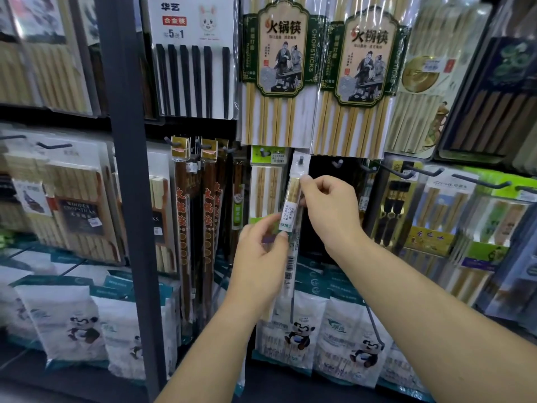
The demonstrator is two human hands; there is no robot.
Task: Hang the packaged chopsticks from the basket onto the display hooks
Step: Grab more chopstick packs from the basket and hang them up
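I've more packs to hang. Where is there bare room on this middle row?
The dark gap right of the pack, behind the right hand, up to the black-handled set; its hook is bare. Left of the pack, hooks are crowded.

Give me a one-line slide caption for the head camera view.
The left hand and right hand hold a slim clear pack of pale wooden chopsticks at a grey display hook.

The slim chopstick pack (292,196) is meeting a hook (300,159) at its top; the right hand (331,212) is sitting right of it, the left hand (260,254) lower left.
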